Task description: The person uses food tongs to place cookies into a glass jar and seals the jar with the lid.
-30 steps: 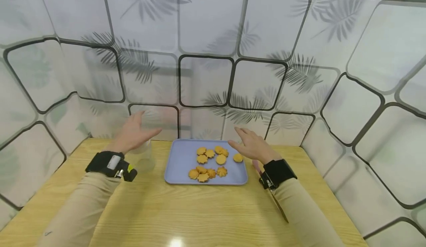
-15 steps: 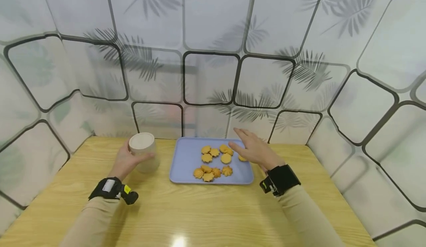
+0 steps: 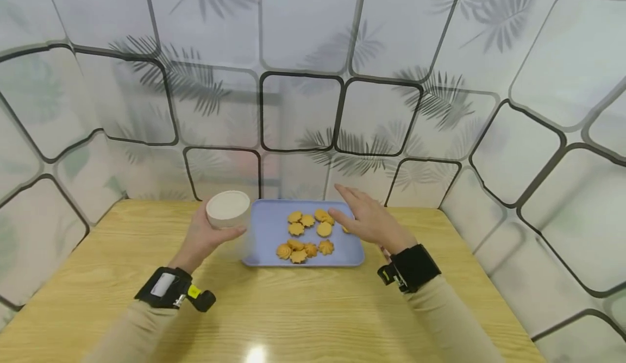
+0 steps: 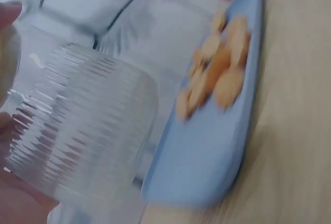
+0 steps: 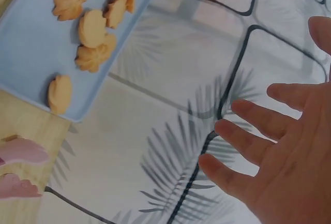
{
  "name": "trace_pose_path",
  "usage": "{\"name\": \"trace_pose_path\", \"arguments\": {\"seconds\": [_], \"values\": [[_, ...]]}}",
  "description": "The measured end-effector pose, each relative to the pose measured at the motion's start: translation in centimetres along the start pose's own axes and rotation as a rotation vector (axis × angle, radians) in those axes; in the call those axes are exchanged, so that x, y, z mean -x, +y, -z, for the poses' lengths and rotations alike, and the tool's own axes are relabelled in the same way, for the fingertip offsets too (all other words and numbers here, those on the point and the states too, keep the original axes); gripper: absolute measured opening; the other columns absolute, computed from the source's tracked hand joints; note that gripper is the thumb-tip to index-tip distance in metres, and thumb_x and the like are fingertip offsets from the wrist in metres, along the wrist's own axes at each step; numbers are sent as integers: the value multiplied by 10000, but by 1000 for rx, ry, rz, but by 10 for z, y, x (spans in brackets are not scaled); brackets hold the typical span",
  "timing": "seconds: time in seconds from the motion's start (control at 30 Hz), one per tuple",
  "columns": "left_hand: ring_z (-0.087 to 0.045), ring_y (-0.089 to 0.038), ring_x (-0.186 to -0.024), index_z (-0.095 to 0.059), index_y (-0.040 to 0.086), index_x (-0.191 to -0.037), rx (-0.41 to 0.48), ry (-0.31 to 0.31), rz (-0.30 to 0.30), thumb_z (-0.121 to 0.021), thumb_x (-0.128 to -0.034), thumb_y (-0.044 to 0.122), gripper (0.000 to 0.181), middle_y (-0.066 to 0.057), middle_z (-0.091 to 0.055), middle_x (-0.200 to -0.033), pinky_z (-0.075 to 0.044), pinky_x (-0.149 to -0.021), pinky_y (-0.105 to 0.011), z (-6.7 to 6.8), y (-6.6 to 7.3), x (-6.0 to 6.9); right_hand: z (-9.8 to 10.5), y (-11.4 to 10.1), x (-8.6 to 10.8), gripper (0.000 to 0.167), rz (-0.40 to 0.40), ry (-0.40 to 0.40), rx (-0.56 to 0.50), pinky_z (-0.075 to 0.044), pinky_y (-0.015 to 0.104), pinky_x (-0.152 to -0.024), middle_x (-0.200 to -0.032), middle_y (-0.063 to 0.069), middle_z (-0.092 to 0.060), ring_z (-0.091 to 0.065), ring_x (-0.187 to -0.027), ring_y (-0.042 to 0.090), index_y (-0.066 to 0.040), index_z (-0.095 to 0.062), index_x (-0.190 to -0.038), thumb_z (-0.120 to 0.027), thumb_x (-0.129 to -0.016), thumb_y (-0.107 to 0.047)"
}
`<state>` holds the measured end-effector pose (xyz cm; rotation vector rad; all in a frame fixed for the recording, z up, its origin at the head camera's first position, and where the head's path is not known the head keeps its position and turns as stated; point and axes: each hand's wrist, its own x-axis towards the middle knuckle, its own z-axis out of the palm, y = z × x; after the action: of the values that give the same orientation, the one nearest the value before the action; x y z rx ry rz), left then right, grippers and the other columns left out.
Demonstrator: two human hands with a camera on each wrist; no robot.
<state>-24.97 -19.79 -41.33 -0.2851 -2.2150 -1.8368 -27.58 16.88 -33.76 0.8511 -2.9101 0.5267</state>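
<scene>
A clear ribbed jar (image 4: 98,125) with a white lid (image 3: 228,205) is gripped by my left hand (image 3: 202,238), fingers round its upper part. It stands upright at the left end of the blue tray (image 3: 274,221), and its lower part looks blurred. Several golden cookies (image 3: 324,229) lie on the tray; one cookie (image 5: 60,94) sits apart near the tray's right end. My right hand (image 3: 374,221) hovers over that end with its fingers spread, holding nothing. In the right wrist view my right hand (image 5: 295,151) touches neither tray nor cookies.
Pink ends of an object (image 5: 20,151) show beside the tray's right end, partly hidden under my right arm in the head view. A patterned curtain (image 3: 303,113) rises behind and beside the wooden table (image 3: 293,308).
My left hand has come down onto the jar, gripped it near the lid and moved it right, up to the tray. My right hand has stayed nearly in place.
</scene>
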Motion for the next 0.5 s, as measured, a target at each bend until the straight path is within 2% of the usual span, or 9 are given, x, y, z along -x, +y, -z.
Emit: {"name": "trace_pose_path", "arguments": {"seconds": [0.07,0.13,0.23,0.3,0.37,0.5], "values": [[-566,-127,-1110,-416,-29,-1424,33,-45,-34,-842,-742,-21,805,-188,-552,-1305,-506,-943,-273,-19,8,6,2,-9,2,742,9,14,-1,-322,587,-1196,-1624,192,-355,-368,-1474,404,-113,-230,-1629,-462,-1052,-517],[-579,-212,-1137,-421,-30,-1409,65,-86,-40,-854,-714,-26,819,-215,-558,-1308,-513,-964,-369,-38,12,14,2,-18,5,739,31,33,9,-419,571,-1127,-1565,201,-435,-492,-1376,388,-110,-239,-1626,-465,-1052,-517],[-588,-296,-1140,-431,-28,-1375,111,-151,-40,-877,-681,-15,825,-242,-564,-1300,-503,-980,-455,-66,11,27,-2,-32,12,719,55,46,24,-547,488,-951,-1455,178,-536,-644,-1124,293,-116,-276,-1617,-460,-1054,-524],[-593,-311,-1152,-429,-12,-1366,144,-208,-38,-886,-673,-4,830,-232,-571,-1303,-490,-995,-466,-80,8,36,-6,-43,17,691,82,57,39,-573,424,-828,-1402,150,-574,-664,-955,217,-119,-327,-1600,-470,-1052,-515],[-597,-300,-1154,-430,0,-1345,178,-261,-46,-894,-667,2,821,-217,-575,-1307,-480,-1003,-456,-92,4,43,-12,-53,23,672,97,50,52,-570,379,-732,-1361,109,-600,-658,-887,182,-147,-379,-1580,-485,-1039,-531],[-582,-297,-1183,-415,31,-1347,222,-334,-29,-900,-669,38,834,-196,-549,-1342,-507,-995,-415,-115,2,49,-24,-68,33,656,134,57,102,-554,343,-649,-1298,72,-631,-670,-862,185,-179,-506,-1497,-525,-991,-596]]}}
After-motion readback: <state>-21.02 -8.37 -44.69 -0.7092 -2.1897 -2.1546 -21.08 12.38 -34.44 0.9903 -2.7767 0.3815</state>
